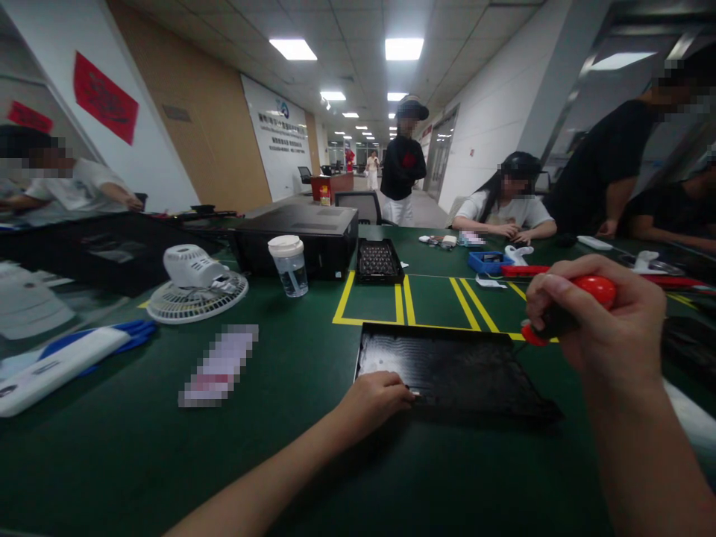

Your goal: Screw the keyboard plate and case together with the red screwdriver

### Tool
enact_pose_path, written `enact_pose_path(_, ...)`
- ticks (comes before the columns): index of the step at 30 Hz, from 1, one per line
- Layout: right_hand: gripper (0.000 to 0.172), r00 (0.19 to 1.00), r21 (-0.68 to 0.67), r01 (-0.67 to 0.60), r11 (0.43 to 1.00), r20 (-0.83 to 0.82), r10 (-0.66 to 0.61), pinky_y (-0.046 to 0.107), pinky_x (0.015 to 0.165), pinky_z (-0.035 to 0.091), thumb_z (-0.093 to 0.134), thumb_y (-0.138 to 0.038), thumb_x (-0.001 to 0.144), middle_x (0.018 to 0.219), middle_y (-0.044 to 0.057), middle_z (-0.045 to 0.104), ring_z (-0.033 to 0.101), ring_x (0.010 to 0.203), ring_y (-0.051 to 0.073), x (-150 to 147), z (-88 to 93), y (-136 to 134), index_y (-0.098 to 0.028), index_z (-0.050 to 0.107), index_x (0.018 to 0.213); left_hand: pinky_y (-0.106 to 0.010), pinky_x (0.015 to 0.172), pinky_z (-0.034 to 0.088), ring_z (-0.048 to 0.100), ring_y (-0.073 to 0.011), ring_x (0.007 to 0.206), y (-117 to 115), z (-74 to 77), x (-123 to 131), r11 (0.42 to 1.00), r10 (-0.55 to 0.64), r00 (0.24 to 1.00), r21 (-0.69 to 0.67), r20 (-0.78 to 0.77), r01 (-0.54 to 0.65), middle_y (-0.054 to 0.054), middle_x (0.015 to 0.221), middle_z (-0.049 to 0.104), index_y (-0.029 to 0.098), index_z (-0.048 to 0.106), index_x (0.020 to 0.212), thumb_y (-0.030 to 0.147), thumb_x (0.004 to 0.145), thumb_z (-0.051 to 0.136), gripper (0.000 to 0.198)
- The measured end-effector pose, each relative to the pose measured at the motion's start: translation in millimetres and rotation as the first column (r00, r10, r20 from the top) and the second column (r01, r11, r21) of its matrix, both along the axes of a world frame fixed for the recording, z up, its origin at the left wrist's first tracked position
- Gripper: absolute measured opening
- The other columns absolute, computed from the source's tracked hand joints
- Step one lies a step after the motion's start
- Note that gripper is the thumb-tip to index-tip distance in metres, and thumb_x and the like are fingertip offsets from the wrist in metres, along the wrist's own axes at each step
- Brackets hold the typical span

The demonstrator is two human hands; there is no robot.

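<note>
Gripping screwdriver (564,309) right hand (601,321); left hand (372,399) touching panel (453,369).

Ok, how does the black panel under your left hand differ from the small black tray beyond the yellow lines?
The black panel is larger, nearer, flat and bare, with the left hand touching its near edge; the small black tray lies farther back, untouched, with rows of small pieces. Both are black, rectangular, on the green table.

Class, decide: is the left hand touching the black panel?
Touching. Head view shows the left hand with fingertips resting on the black panel at its near edge.
</note>
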State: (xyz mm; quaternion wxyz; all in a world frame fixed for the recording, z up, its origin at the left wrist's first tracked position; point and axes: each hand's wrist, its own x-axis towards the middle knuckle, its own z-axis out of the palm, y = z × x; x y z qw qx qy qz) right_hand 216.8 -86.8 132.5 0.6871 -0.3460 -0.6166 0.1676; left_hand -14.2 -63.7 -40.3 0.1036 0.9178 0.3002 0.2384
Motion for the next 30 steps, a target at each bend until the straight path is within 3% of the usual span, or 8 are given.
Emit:
enact_pose_path(6,0.011,0.976,0.027,-0.160,0.987,-0.146,0.162,0.022,0.033,0.036,0.057,-0.009,0.075,0.052,-0.002,0.051,0.050,0.043,0.011,-1,-4.1,4,-0.014,0.053,0.066,-0.021,0.066,0.045,0.057,-0.0104,0.076,7,0.2,6,1.000,0.015,1.000,0.019,0.001,-0.015,-0.003,0.089,0.064,0.019,0.063,0.096,0.026,0.084,0.049,0.020)
enact_pose_path(11,0.015,0.923,-0.044,-0.305,0.951,-0.261,0.284,0.021,0.036,0.036,0.050,-0.010,0.080,0.056,-0.003,0.047,0.049,0.048,0.011,-9,-9.1,9,-0.016,0.050,0.066,-0.021,0.067,0.044,0.057,-0.0100,0.076,12,-0.4,11,0.998,-0.027,1.000,0.054,0.016,0.026,-0.003,0.088,0.064,0.018,0.063,0.095,0.027,0.085,0.048,0.020)
enact_pose_path(23,0.015,0.872,-0.048,-0.370,0.928,-0.363,0.328,0.019,0.035,0.035,0.053,-0.015,0.078,0.054,-0.002,0.046,0.047,0.047,0.010,-28,-19.4,24,-0.017,0.048,0.064,-0.021,0.064,0.045,0.059,-0.0105,0.074,19,-10.5,18,0.995,-0.042,0.998,0.094,0.056,0.036,-0.004,0.086,0.065,0.018,0.064,0.095,0.028,0.083,0.050,0.021)
enact_pose_path(27,0.015,0.847,-0.025,-0.377,0.926,-0.414,0.334,0.020,0.034,0.034,0.052,-0.015,0.077,0.053,-0.002,0.046,0.046,0.046,0.011,-32,-21.1,26,-0.017,0.048,0.063,-0.022,0.067,0.046,0.060,-0.0109,0.075,19,-3.1,17,1.000,0.004,0.987,-0.017,0.163,-0.002,-0.004,0.087,0.066,0.019,0.065,0.094,0.028,0.081,0.053,0.019)
enact_pose_path(30,0.015,0.827,0.002,-0.373,0.928,-0.452,0.333,0.020,0.035,0.033,0.050,-0.014,0.077,0.053,-0.003,0.044,0.045,0.045,0.010,-34,-20.6,26,-0.017,0.047,0.062,-0.023,0.068,0.047,0.061,-0.0118,0.075,19,8.2,12,0.981,0.139,0.933,-0.178,0.333,-0.082,-0.003,0.083,0.067,0.017,0.065,0.088,0.028,0.078,0.058,0.017)
